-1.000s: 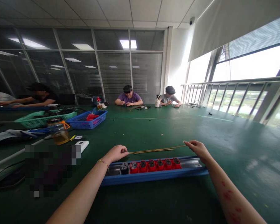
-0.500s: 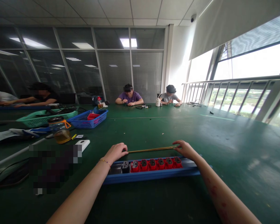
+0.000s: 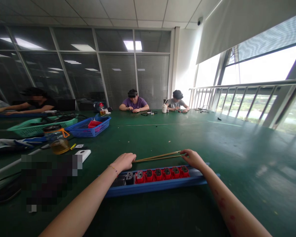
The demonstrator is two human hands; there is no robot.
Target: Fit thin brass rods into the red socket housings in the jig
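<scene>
Several thin golden rods [image 3: 145,159] span your pinching left hand [image 3: 124,161] and curled right hand [image 3: 194,159], its grip unclear, likely for steadiness.

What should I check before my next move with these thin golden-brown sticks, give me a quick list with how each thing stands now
1. Left grip closed on the thin golden-brown sticks: ok, at their left ends.
2. Right grip pinching the sticks: cannot tell; its fingertips are at their right ends.
3. Sticks bundled together: not ok, they fan apart toward the right.
4. Sticks off the smooth green table: cannot tell from this angle.
5. Red blocks with dark tops and black block inside the long blue trough: ok, in one row.
</scene>
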